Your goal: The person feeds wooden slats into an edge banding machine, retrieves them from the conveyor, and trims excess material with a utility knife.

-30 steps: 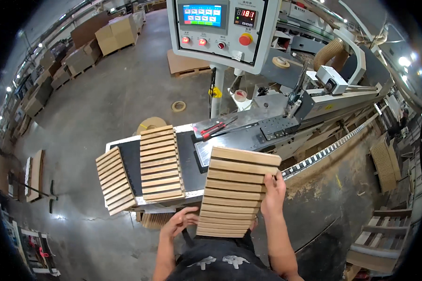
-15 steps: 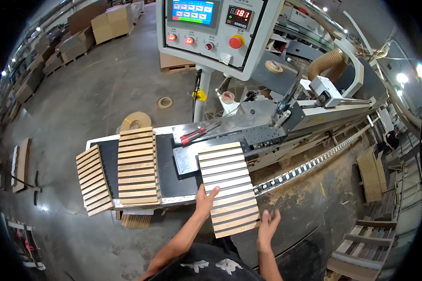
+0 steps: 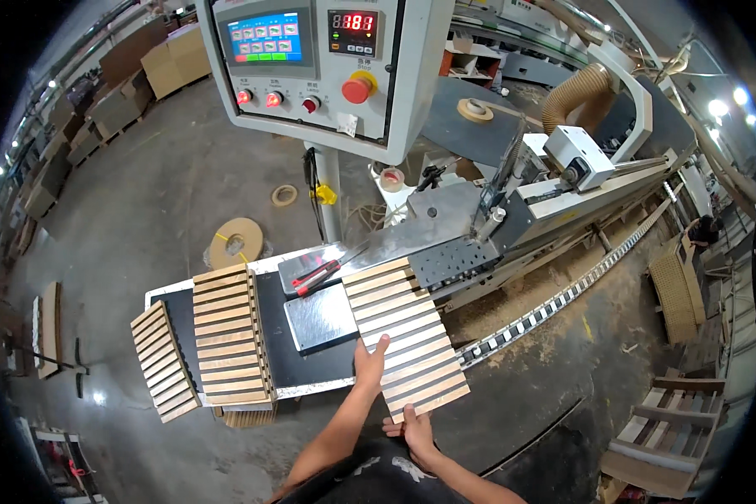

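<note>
A slatted wooden panel (image 3: 407,336), pale wood strips with dark gaps, lies tilted in front of me, its far end against the metal plate of the machine's feed table. My left hand (image 3: 370,361) grips its left edge, thumb on top. At the near edge my right hand (image 3: 416,430) holds the panel with the thumb on top and fingers beneath. Left of it, a stack of like panels (image 3: 224,336) rests on the black-topped table (image 3: 298,363). Another slatted panel (image 3: 165,361) leans at the table's left end. A red utility knife (image 3: 317,275) lies on the metal plate.
The control box (image 3: 328,76) on a post stands beyond the table. A roller track (image 3: 554,307) runs off to the right along the machine. Rolls of edge tape (image 3: 235,244) sit behind the table. A wooden pallet (image 3: 659,437) is at lower right.
My right hand has moved from the panel's right side to its near edge and taken hold. The panel's far end has come up beside the perforated machine plate. The view has shifted right.
</note>
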